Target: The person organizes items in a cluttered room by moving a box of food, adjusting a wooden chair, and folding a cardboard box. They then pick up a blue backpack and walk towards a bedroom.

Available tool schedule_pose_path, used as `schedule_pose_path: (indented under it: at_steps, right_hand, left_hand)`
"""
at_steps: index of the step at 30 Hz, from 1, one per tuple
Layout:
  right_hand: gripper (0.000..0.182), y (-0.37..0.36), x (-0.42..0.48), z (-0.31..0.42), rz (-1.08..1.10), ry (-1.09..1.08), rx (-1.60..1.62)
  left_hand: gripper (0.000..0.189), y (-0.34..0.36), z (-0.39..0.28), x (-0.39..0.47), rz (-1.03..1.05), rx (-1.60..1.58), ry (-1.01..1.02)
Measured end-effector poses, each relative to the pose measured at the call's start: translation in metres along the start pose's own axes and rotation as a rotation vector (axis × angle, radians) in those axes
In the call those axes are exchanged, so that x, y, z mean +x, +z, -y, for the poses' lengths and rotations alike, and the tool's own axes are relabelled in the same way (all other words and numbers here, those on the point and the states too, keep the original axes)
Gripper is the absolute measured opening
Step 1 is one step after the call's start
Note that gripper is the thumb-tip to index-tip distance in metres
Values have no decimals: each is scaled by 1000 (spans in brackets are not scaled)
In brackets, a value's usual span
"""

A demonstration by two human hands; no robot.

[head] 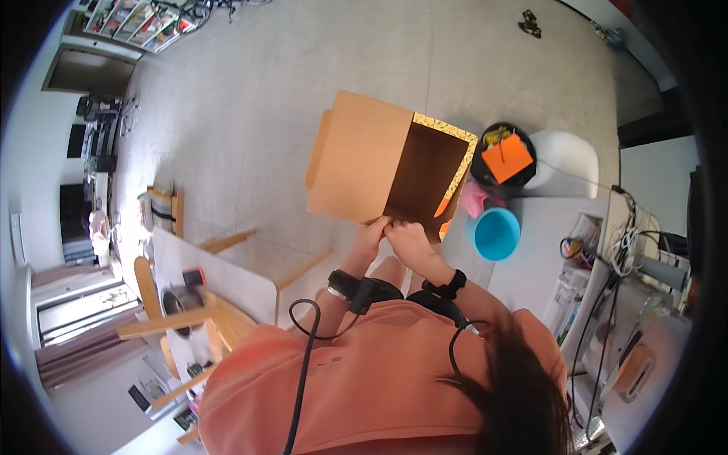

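A large cardboard box (367, 153) is in front of me, its lid swung out to the left and its dark inside showing. Yellow patterned print runs along its far and right rims, with orange near the lower right corner. My left hand (373, 228) grips the box's near edge beside the lid fold. Right next to it, nearly touching, my right hand (409, 234) has its fingers curled over the same near edge. Both wrists wear black bands, and the fingertips are partly hidden by the hands.
Right of the box stand a light-blue bin (496, 234), a black bin (526, 170) with an orange item on top, and a white chair (566, 162). A white table (227, 278) with wooden chairs is at left. Tangled cables (625, 244) lie at right.
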State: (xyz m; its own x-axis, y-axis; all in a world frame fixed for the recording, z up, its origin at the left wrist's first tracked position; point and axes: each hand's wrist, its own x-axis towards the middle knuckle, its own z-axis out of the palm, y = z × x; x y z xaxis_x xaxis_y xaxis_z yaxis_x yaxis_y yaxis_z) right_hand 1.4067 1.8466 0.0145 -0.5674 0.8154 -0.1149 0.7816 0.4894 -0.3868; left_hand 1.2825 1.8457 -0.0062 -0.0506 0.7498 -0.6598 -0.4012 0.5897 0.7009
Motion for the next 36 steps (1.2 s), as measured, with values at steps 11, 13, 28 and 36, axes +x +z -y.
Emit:
schedule_pose_path:
  at_steps: [11, 13, 28, 36]
  right_hand:
    - [33, -224, 130, -211, -1006, 307, 93]
    - [63, -250, 170, -267, -1112, 453, 198]
    - [84, -400, 339, -569, -929, 391, 767]
    - [52, -475, 337, -744, -1303, 481, 897]
  left_hand:
    - [9, 143, -165, 191, 104, -52, 38]
    - [8, 181, -198, 217, 113, -43, 69]
    - [31, 421, -360, 496, 303, 242, 200]
    - [38, 584, -457, 660, 590, 129, -198]
